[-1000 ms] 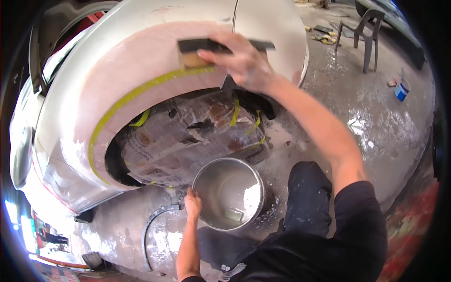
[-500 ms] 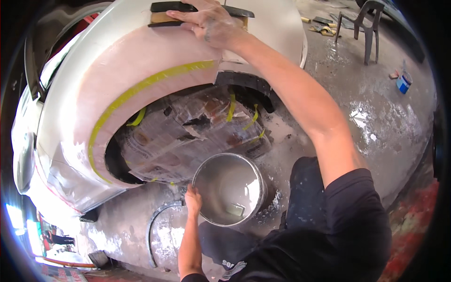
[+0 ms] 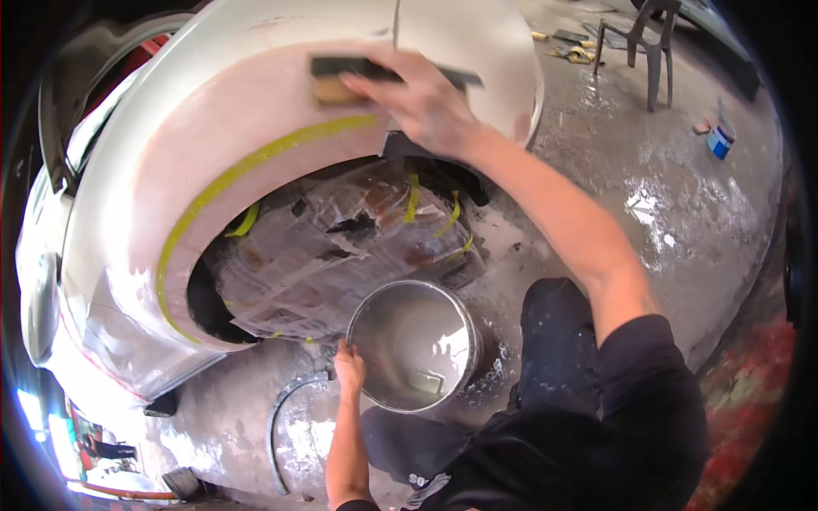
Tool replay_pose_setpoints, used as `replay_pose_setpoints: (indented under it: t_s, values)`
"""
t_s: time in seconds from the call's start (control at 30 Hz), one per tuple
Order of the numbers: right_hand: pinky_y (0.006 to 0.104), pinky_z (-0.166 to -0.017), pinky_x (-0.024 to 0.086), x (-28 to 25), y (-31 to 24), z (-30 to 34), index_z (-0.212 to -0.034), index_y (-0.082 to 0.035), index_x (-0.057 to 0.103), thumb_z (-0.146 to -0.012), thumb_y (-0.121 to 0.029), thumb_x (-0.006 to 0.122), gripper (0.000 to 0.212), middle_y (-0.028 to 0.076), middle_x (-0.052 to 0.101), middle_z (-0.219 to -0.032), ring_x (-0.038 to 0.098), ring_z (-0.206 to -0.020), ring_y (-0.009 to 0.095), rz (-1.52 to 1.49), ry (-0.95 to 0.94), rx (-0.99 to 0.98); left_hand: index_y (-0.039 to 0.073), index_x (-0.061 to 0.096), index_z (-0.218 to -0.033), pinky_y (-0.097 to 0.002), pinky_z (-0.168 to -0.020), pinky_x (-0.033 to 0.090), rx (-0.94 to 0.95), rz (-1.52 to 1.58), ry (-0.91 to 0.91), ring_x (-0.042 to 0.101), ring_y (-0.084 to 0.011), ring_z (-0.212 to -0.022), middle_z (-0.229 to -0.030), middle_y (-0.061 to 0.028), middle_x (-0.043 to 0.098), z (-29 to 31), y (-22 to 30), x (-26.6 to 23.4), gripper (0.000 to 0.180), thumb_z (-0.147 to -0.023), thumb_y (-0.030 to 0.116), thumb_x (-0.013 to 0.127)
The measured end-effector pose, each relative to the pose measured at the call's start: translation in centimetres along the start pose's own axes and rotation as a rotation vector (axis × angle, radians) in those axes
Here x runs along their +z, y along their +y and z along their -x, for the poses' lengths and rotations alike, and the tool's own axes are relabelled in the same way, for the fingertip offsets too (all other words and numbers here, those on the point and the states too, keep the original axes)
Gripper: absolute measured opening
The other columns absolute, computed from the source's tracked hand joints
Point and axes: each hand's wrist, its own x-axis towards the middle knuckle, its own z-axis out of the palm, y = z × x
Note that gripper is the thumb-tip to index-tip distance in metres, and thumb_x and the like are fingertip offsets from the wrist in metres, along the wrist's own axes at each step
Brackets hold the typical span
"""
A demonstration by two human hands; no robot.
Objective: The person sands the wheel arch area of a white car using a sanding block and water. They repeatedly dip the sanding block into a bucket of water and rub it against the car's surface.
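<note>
My right hand (image 3: 423, 100) grips a long sanding block (image 3: 337, 68), black along the top with a tan body, against the curved white car panel (image 3: 486, 38). Motion smears the block and fingers. A dull pinkish, sanded-looking area (image 3: 247, 102) spreads over the panel above the wheel arch, with a strip of yellow tape (image 3: 264, 152) following the arch. Low in front of me, my left hand (image 3: 348, 368) is closed on the left rim of a round bucket (image 3: 370, 320). Cloudy water (image 3: 409, 341) lies in the bucket, along with a small rectangular piece I cannot make out.
Torn newspaper (image 3: 290, 264) covers the wheel opening. A curved grey strip (image 3: 274, 426) lies on the wet floor (image 3: 588, 162). Farther right stand a blue-and-white can (image 3: 721, 141) and a dark plastic chair (image 3: 652, 51). Scraps (image 3: 578, 53) lie beyond the panel.
My right hand has brought the sanding block down and to the right across the panel, closer to the yellow tape. My left hand stays on the bucket rim. The view has shifted slightly.
</note>
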Motion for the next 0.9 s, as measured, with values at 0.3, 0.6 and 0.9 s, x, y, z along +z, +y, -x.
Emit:
replay_pose_setpoints:
  t_s: [0.3, 0.6, 0.9]
  values:
    - [0.0475, -0.11, 0.046, 1.7, 2.2, -7.5, -0.136, -0.019, 0.068, -0.089, -0.01, 0.068, 0.048, 0.022, 0.057, -0.141, 0.056, -0.129, 0.038, 0.067, -0.031, 0.003, -0.003, 0.058, -0.112, -0.059, -0.079, 0.047, 0.062, 0.027, 0.038, 0.064, -0.0546, -0.094, -0.09, -0.0343, 0.067, -0.8, -1.5, 1.8, 0.02, -0.095, 0.007, 0.058]
    - [0.0467, -0.107, 0.045, 4.1, 3.2, -12.0, -0.128, -0.021, 0.075, -0.086, -0.009, 0.071, 0.045, 0.013, 0.063, -0.132, 0.058, -0.124, 0.035, 0.004, 0.015, -0.078, -0.002, 0.059, -0.113, -0.0573, -0.078, 0.047, -0.012, 0.037, -0.04, 0.063, -0.0553, -0.093, -0.09, -0.0353, 0.066, -1.5, -0.2, 0.3, 0.021, -0.094, 0.006, 0.057]
    - [0.0452, -0.108, 0.045, 2.8, -0.2, -6.9, -0.128, -0.019, 0.075, -0.087, -0.009, 0.068, 0.043, 0.017, 0.062, -0.131, 0.059, -0.121, 0.036, 0.021, -0.045, -0.192, -0.002, 0.058, -0.109, -0.0581, -0.077, 0.047, -0.052, -0.002, -0.031, 0.063, -0.0562, -0.094, -0.091, -0.0349, 0.067, -0.3, 0.8, -0.1, 0.016, -0.096, 0.007, 0.056]
